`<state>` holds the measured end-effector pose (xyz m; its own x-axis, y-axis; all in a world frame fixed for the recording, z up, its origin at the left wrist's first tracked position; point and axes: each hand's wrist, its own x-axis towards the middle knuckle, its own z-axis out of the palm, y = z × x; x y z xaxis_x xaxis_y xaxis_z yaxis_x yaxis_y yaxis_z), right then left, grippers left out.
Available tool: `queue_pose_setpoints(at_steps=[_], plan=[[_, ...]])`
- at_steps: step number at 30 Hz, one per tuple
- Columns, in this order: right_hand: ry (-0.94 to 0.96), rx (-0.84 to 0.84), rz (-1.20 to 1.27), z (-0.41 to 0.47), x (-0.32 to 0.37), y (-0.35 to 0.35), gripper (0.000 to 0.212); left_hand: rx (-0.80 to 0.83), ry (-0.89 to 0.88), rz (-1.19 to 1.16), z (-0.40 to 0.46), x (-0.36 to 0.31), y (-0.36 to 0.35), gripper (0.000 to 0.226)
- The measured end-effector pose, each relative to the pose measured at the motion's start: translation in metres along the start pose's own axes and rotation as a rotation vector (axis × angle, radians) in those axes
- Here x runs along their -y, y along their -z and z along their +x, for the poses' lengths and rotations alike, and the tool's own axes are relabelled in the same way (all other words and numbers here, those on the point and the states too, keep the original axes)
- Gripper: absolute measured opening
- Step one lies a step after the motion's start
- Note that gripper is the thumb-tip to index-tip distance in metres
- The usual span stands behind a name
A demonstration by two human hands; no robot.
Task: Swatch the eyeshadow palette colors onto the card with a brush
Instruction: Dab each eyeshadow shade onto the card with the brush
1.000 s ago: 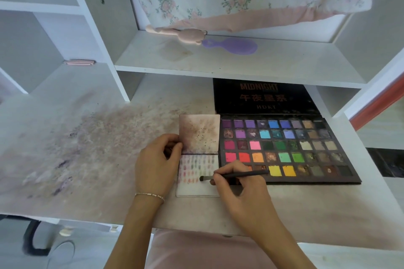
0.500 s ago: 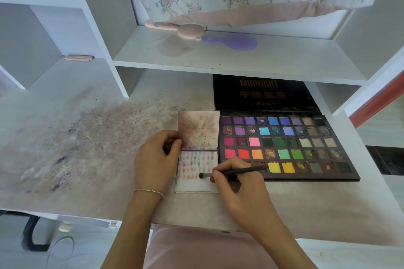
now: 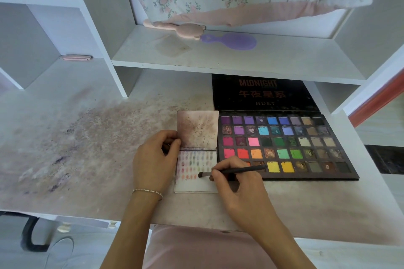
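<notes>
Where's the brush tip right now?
In the head view the brush is in the right hand, its tip on the lower part of the card, just left of the palette.

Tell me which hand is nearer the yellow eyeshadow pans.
Right. The right hand holds the brush just left of the yellow pans; the left hand grips the card's far left edge.

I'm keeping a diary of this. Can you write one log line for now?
step: swatching | right hand grips brush, tip on card | left hand holds card edge | palette open
</notes>
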<state>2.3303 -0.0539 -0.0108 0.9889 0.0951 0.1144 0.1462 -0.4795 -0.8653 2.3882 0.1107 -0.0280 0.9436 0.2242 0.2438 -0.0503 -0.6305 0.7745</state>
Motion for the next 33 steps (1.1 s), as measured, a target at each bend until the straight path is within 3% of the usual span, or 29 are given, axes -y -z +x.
queue_pose_setpoints(at_steps=[33], plan=[[0.033,-0.006,-0.01,0.0014,0.0,0.0006,0.028,0.01,-0.003,-0.012,-0.0003,-0.0009,0.0007,0.013]])
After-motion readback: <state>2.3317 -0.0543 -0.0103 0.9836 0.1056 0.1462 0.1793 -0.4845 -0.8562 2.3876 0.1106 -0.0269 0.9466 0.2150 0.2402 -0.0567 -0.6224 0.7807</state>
